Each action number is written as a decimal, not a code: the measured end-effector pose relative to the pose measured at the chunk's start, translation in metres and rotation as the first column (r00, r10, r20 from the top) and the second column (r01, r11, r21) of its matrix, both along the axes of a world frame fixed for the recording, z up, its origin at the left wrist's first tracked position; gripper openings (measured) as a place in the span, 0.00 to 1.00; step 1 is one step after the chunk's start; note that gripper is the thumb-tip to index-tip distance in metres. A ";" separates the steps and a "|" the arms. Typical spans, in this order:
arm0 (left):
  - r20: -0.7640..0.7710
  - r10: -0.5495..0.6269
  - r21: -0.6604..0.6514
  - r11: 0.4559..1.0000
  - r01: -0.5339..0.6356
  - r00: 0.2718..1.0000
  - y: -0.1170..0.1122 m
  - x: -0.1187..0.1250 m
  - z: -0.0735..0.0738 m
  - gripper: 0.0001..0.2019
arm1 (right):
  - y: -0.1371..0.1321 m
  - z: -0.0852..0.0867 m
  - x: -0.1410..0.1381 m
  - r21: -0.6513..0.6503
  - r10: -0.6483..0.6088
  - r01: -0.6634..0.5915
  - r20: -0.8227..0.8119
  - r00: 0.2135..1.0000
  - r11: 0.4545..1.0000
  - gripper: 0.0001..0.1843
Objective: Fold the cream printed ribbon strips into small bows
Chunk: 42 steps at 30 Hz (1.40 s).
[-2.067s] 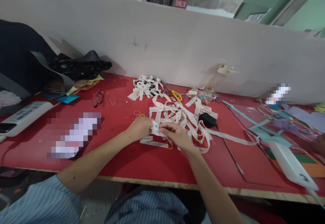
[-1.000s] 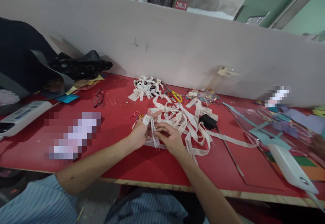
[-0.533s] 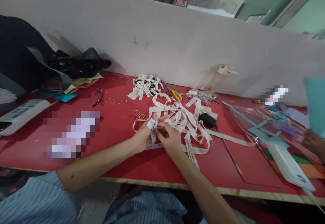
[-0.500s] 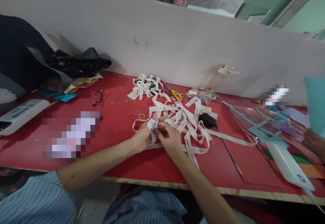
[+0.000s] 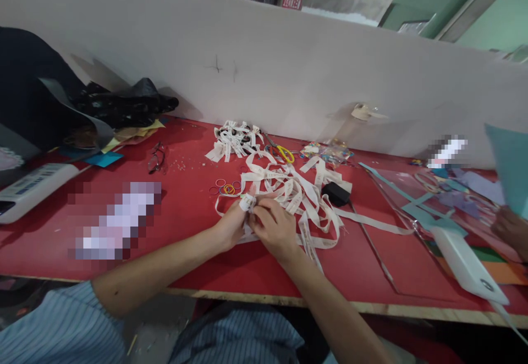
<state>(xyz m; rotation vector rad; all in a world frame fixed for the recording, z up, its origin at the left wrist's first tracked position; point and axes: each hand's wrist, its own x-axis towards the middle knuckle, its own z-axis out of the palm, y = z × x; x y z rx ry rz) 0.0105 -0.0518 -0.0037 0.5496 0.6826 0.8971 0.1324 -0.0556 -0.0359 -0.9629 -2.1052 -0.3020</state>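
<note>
Close together over the red table (image 5: 185, 265), both my hands work on one printed white ribbon (image 5: 247, 203). It is looped around the thumb of my left hand (image 5: 233, 226), whose fingers are closed on it. My right hand (image 5: 274, 229) pinches the ribbon beside that loop; its fingertips partly hide what they hold. A tangled heap of the same ribbon (image 5: 299, 185) lies just beyond and to the right. Small coloured rubber bands (image 5: 228, 189) rest behind my left hand. Farther back is a pile of tied ribbon bows (image 5: 237, 139).
Yellow-handled scissors (image 5: 285, 154) and a black block (image 5: 336, 194) lie past the heap. At left are eyeglasses (image 5: 157, 158) and a white device (image 5: 37, 191). Another white device (image 5: 470, 265) sits at right, near another person's hand (image 5: 509, 229). A pale partition (image 5: 289, 72) stands behind.
My right hand has closed in on the ribbon at my left thumb, its fingers curling tighter. The ribbon end that hung below the loop is now mostly covered.
</note>
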 end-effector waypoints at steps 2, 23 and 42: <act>0.009 -0.020 -0.041 0.999 0.020 1.000 0.000 0.001 0.000 0.27 | 0.000 0.001 0.000 0.038 0.011 -0.011 0.004 1.000 0.999 0.05; 0.086 0.000 -0.112 0.994 0.009 0.996 0.004 0.000 -0.004 0.21 | 0.001 0.005 -0.001 -0.121 0.018 -0.009 0.071 0.997 0.993 0.13; -0.211 0.294 0.221 0.943 -0.247 0.932 0.012 -0.009 0.002 0.21 | 0.003 0.009 0.006 -0.302 0.009 -0.116 -0.336 0.942 0.946 0.10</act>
